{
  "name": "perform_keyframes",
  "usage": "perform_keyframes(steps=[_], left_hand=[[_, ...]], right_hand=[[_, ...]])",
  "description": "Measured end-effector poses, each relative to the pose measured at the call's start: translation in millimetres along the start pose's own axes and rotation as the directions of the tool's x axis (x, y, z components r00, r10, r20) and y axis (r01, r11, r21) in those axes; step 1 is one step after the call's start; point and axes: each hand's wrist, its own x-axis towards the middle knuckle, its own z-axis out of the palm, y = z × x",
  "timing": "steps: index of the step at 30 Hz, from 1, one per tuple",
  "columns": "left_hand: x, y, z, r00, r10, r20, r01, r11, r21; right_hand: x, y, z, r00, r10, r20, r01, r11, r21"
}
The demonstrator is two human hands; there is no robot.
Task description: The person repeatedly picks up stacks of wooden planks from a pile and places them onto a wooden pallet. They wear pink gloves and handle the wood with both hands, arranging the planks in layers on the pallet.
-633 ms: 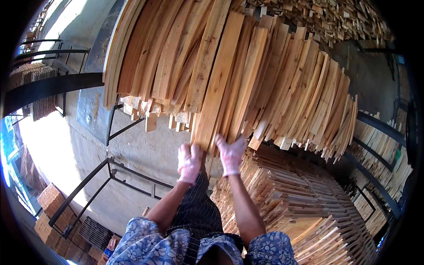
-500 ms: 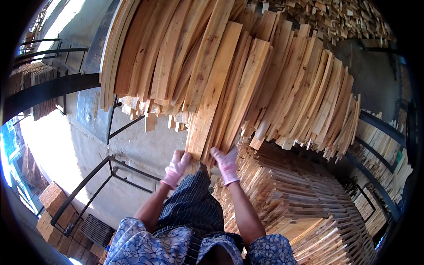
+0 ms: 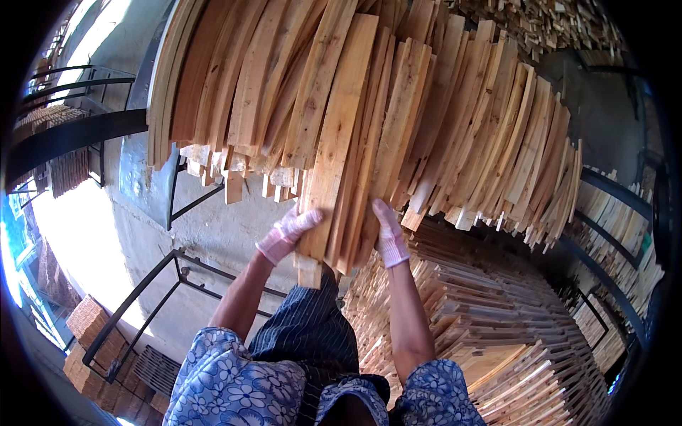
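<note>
Several long wooden boards jut toward me out of a wide row of boards, their near ends uneven. My left hand, in a pinkish-white glove, presses against the left side of this bundle, its thumb lying over the top face. On the opposite side, my right hand, gloved alike, grips the bundle's right edge. The fingers of both hands are partly hidden under or beside the wood. A shorter board end sticks out lowest at the left of the bundle.
More boards lie side by side to the right, resting on a dark metal frame. A tall stack of strips stands at my right. An empty metal frame and wooden blocks are at lower left.
The bundle's near ends now reach farther toward me. Both hands have moved forward along its sides and stand slightly wider apart.
</note>
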Motion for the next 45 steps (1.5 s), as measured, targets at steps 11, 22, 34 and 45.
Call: perform_keyframes(steps=[11, 22, 34, 45], left_hand=[[-51.4, -79.7, 10.9, 0.968, -0.179, 0.175, 0.217, 0.948, -0.231], [-65.1, -75.4, 53.7, 0.976, 0.203, -0.075, -0.199, 0.978, 0.056], [-40.1, -138.5, 223.9, 0.831, -0.342, 0.439, 0.151, 0.898, 0.413], [-198.5, -434.9, 493.8, 0.771, -0.267, 0.578, -0.633, -0.418, 0.652]], right_hand=[[-178.2, 32.3, -83.6, 0.973, 0.141, 0.182, -0.125, 0.987, -0.097], [-240.6, 49.6, -83.5, 0.927, -0.310, 0.210, 0.244, 0.926, 0.288], [-421.1, 157.6, -160.7, 0.679, -0.566, -0.468, 0.732, 0.468, 0.495], [-550.2, 239.3, -308.6, -0.012, 0.128, -0.992, 0.075, 0.989, 0.127]])
